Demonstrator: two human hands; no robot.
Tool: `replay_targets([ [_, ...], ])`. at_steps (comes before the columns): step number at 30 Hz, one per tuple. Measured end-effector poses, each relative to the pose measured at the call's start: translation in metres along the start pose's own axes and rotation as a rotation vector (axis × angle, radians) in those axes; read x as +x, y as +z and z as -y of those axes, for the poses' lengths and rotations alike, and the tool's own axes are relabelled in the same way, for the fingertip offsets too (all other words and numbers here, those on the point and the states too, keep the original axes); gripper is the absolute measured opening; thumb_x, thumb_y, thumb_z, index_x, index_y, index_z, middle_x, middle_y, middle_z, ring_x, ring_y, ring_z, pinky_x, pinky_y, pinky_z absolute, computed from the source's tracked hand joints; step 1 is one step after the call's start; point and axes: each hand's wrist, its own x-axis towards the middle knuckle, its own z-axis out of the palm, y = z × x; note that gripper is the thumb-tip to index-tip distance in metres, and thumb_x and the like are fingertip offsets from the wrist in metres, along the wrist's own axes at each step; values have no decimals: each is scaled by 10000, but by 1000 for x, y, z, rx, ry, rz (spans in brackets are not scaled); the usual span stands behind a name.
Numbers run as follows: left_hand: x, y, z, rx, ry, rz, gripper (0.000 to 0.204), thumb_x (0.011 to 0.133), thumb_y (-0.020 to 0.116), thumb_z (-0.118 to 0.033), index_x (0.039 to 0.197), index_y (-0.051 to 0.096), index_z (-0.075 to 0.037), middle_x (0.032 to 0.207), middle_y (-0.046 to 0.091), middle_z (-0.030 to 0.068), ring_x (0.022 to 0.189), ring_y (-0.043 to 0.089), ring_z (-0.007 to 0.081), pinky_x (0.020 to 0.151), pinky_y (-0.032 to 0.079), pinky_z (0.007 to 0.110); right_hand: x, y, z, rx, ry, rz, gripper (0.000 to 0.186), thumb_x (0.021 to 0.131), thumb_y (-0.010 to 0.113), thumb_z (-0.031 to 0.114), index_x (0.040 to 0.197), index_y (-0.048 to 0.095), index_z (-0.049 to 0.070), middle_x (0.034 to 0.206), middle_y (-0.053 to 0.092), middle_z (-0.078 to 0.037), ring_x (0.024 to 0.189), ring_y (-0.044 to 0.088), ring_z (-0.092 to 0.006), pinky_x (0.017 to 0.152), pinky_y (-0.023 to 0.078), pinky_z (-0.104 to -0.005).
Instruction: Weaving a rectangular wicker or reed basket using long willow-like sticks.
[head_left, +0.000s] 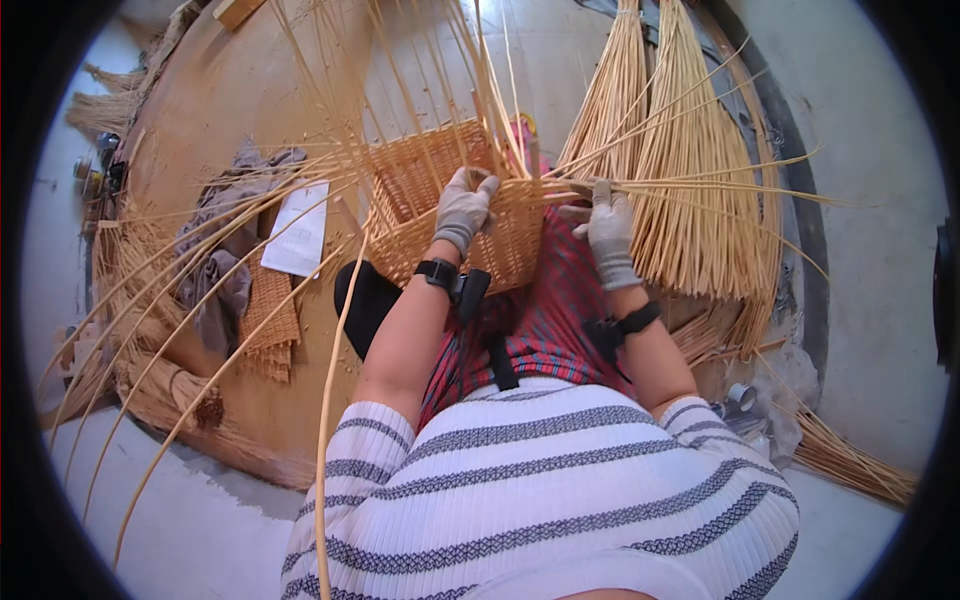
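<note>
A half-woven square wicker basket (420, 190) rests on my lap, its long upright stakes fanning upward and to the left. My left hand (462, 208), in a grey glove, presses on the basket's near rim with its fingers curled over the weave. In a matching grey glove, my right hand (606, 225) sits at the basket's right corner and pinches a thin wicker strand (700, 185) that runs off to the right. Both wrists carry black straps.
Bundles of pale wicker rods (690, 150) lie to the right on the floor. A round wooden board (220, 100) at left holds a grey cloth (215, 260), a white paper sheet (298, 230) and a small woven mat (270, 320). Loose rods (850, 460) lie lower right.
</note>
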Motion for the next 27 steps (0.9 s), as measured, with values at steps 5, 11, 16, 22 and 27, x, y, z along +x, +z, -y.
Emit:
replay_targets([
  [5,-50,-40,44,-247,504,-65,353,960,674,-34,1294,560,-38,1185,664,141,954,686,168,806,605,308,-59,71,36,-167,-308,517,251,995,655,180,1215,621,65,1005,707,-82,931,697,-198,804,580,-317],
  [11,-89,-172,102,278,479,-384,293,917,743,-127,1167,604,-64,953,635,59,961,643,187,877,535,331,-177,189,47,-361,-1405,1025,541,840,685,129,1369,591,196,1064,692,-116,1042,678,-312,951,516,-452],
  [16,-45,-223,104,-577,45,318,479,1042,535,-360,1436,467,-95,1104,641,53,1046,630,198,968,512,379,-160,204,61,-531,-1090,863,474,825,644,177,1297,611,209,775,644,-112,725,674,-324,699,553,-449],
  [22,-27,-201,101,151,55,-99,387,795,837,-51,1101,602,-78,960,631,10,878,600,140,767,513,295,-9,144,16,190,-90,158,174,959,686,27,1113,623,77,1009,730,-84,919,714,-190,758,614,-305],
  [27,-84,-145,92,-328,332,-586,335,931,636,54,1252,565,-9,1217,641,122,1108,653,217,983,520,338,18,139,-34,469,-81,268,214,947,690,-4,1114,627,114,1039,744,-107,931,730,-199,735,634,-314],
])
